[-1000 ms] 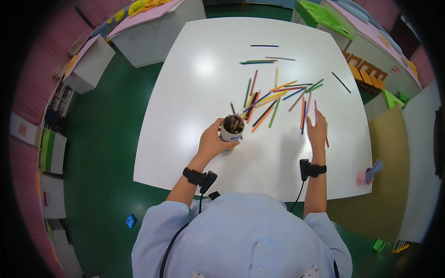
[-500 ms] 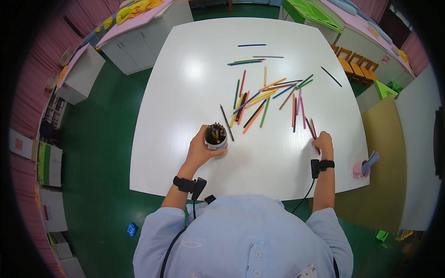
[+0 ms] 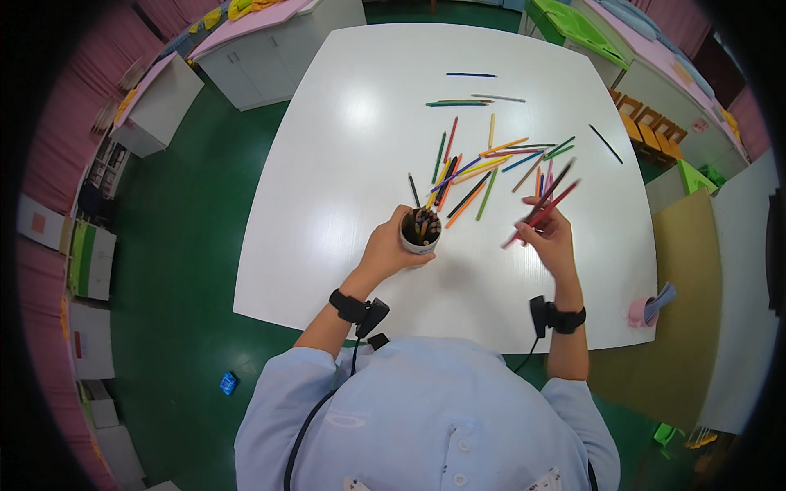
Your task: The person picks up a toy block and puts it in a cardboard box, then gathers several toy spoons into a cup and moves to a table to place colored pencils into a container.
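Note:
My left hand (image 3: 388,249) is wrapped round a white cup (image 3: 421,249), its open top facing up and several colored pencils (image 3: 424,222) standing inside. To the right, my right hand (image 3: 557,243) pinches a red colored pencil (image 3: 563,195) and a dark brown one (image 3: 560,180), raised above the table and slightly blurred. Beyond both hands, loose colored pencils lie scattered, among them a green pencil (image 3: 487,195), an orange pencil (image 3: 467,210) and a purple pencil (image 3: 455,175). A black pencil (image 3: 414,190) lies just past the cup.
The white table (image 3: 327,180) spreads in front of me. At its right edge stands a pink cup (image 3: 639,312) with bluish strips in it. A dark pencil (image 3: 606,144) lies alone at the far right, and a blue pencil (image 3: 472,74) near the far edge. Black wrist straps trail cables.
My right hand has lifted the red and dark brown pencils off the table and moved up and left. My left hand has shifted right with the cup.

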A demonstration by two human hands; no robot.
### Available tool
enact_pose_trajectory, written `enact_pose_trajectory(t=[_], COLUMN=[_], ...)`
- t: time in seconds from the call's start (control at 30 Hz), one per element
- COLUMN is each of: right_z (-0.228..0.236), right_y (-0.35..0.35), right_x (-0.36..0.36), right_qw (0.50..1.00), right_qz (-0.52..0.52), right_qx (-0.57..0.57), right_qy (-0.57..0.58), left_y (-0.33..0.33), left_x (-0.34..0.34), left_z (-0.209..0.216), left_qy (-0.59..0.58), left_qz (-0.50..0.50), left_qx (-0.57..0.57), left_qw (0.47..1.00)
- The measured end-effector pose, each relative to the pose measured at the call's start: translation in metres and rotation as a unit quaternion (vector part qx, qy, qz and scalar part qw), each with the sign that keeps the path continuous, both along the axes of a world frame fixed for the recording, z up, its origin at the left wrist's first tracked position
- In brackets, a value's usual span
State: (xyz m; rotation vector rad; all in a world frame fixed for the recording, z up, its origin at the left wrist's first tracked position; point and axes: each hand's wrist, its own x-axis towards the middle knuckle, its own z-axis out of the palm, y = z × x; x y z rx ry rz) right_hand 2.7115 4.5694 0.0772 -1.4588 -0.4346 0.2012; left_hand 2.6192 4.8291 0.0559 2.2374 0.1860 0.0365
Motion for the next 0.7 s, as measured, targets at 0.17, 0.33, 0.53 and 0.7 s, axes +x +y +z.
enact_pose_trajectory(t=[0.17,0.33,0.53,0.7], right_z=[0.02,0.009,-0.021,-0.104], right_y=[0.052,0.064,0.042,-0.024], right_x=[-0.022,-0.014,0.023,0.072], right_qw=[0.993,0.976,0.983,0.779], right_qz=[0.071,0.055,-0.115,-0.298], right_qx=[0.001,-0.153,-0.056,-0.53], right_qy=[-0.096,-0.148,-0.133,-0.152], left_y=[-0.015,-0.024,-0.017,-0.004], left_x=[0.012,0.018,0.013,-0.001], left_z=[0.013,0.02,0.01,-0.001], left_qy=[-0.001,0.011,-0.006,-0.024], left_qz=[-0.014,-0.033,-0.02,0.034], left_qx=[0.042,0.066,0.056,-0.039], left_qw=[0.999,0.997,0.998,0.998])
